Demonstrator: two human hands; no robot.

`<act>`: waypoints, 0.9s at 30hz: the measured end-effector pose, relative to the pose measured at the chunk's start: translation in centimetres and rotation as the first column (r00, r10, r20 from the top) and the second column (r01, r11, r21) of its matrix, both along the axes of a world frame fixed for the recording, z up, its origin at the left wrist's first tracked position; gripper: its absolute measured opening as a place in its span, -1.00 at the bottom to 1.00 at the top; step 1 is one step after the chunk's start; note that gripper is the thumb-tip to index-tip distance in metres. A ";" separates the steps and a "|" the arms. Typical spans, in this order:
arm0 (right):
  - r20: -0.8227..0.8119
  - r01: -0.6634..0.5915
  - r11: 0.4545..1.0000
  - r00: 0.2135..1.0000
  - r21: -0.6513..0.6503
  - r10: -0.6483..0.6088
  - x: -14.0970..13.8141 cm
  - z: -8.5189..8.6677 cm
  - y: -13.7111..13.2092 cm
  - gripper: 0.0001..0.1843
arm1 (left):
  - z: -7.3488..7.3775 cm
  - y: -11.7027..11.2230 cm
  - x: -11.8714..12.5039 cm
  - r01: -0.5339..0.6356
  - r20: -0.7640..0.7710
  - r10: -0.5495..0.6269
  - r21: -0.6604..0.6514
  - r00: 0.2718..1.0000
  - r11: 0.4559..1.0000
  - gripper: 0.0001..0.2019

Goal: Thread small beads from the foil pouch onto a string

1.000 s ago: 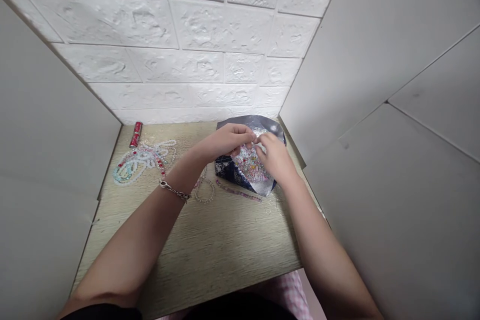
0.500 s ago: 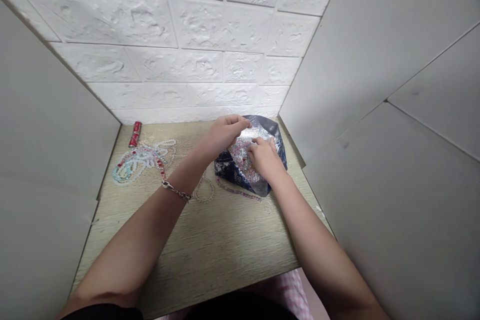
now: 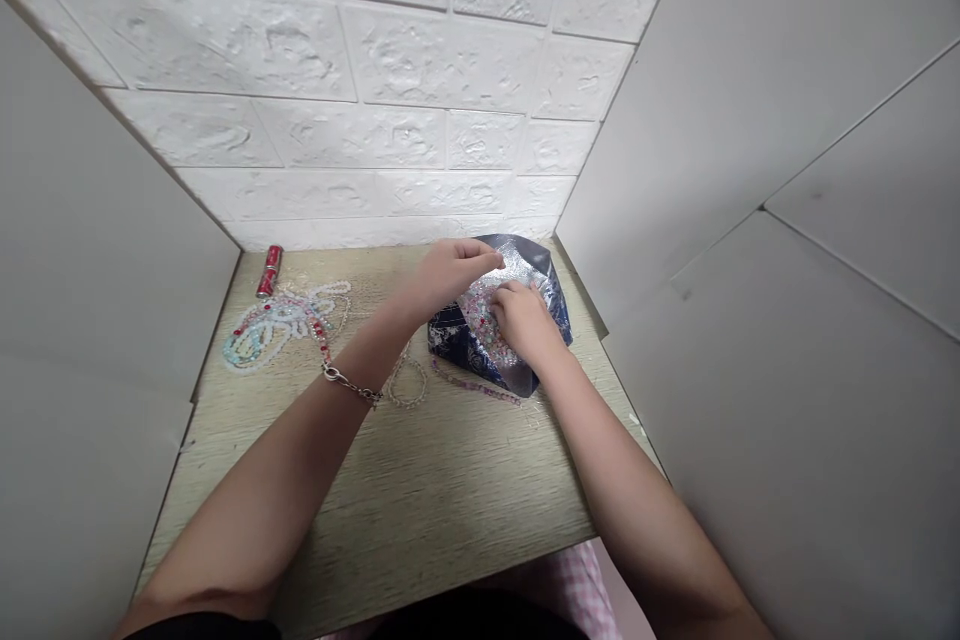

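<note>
A dark blue patterned pouch (image 3: pixel 459 350) with a silver lining lies open at the back right of the wooden table (image 3: pixel 420 490). It is full of small coloured beads (image 3: pixel 484 312). My left hand (image 3: pixel 450 272) pinches the pouch's silver rim and holds it open. My right hand (image 3: pixel 521 320) is inside the pouch with its fingers curled down into the beads. What those fingers hold is hidden.
A heap of bead strings (image 3: pixel 281 325) lies at the back left, with a small red tube (image 3: pixel 268 270) behind it. A loop of clear beads (image 3: pixel 409 383) and a pink bead strand (image 3: pixel 476 385) lie in front of the pouch. Grey panels wall both sides.
My right hand has dropped from the pouch's upper rim down into the beads and shifted left. My left hand has slid slightly left along the rim. The pouch mouth has narrowed.
</note>
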State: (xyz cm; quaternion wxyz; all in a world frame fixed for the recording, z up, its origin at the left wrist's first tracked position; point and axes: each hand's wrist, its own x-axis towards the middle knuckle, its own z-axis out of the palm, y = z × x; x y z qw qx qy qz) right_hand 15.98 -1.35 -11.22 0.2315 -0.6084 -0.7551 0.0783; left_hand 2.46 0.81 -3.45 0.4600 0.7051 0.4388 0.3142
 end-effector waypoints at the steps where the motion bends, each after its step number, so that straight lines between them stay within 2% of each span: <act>1: -0.083 0.008 1.000 0.997 0.025 -0.005 0.1 0.0 0.1 -0.79 | 0.0 0.0 0.0 0.007 -0.016 -0.007 -0.002 1.000 1.000 -0.78; 3: -0.327 0.053 0.997 0.944 0.052 -0.033 0.4 0.2 0.1 -0.84 | 0.0 0.0 -0.1 0.023 -0.049 -0.024 -0.017 0.998 1.000 -0.78; 4: -0.476 0.072 0.997 0.878 0.041 -0.044 0.5 0.3 0.1 -0.86 | 0.0 0.0 -0.1 0.031 -0.061 -0.033 -0.027 0.998 0.999 -0.78; 5: -0.629 0.074 0.997 0.776 0.015 -0.048 0.6 0.5 0.1 -0.86 | 0.1 -0.1 -0.2 0.039 -0.067 -0.042 -0.037 0.997 0.999 -0.77; 7: -0.877 0.009 0.999 0.479 -0.049 -0.047 0.6 0.8 0.0 -0.84 | 0.2 -0.2 -0.2 0.055 -0.069 -0.059 -0.058 0.996 0.997 -0.76; 9: -0.984 -0.096 0.992 0.171 -0.076 -0.059 0.5 1.1 -0.2 -0.85 | 0.4 -0.2 -0.3 0.067 -0.063 -0.071 -0.066 0.995 0.996 -0.76; 10: -0.996 -0.137 0.987 0.058 -0.081 -0.074 0.5 1.2 -0.3 -0.86 | 0.4 -0.3 -0.3 0.072 -0.063 -0.076 -0.066 0.995 0.995 -0.75; 12: -0.992 -0.186 0.979 -0.076 -0.083 -0.099 0.4 1.5 -0.4 -0.86 | 0.4 -0.3 -0.3 0.080 -0.071 -0.084 -0.059 0.994 0.995 -0.73; 14: -0.985 -0.209 0.975 -0.132 -0.081 -0.110 0.3 1.7 -0.6 -0.86 | 0.3 -0.2 -0.4 0.096 -0.087 -0.100 -0.054 0.991 0.994 -0.70; 17: -0.980 -0.229 0.971 -0.163 -0.072 -0.111 0.4 1.8 -0.7 -0.86 | -0.2 0.0 -0.4 0.117 -0.098 -0.121 -0.047 0.988 0.992 -0.67; 22: -0.980 -0.231 0.969 -0.152 -0.090 -0.127 0.3 1.9 -0.8 -0.87 | -0.7 0.4 -0.3 0.130 -0.093 -0.135 -0.058 0.986 0.990 -0.65; 27: -0.982 -0.220 0.971 -0.141 -0.089 -0.122 0.2 2.0 -0.9 -0.87 | -0.7 0.4 -0.3 0.119 -0.107 -0.124 -0.054 0.987 0.991 -0.64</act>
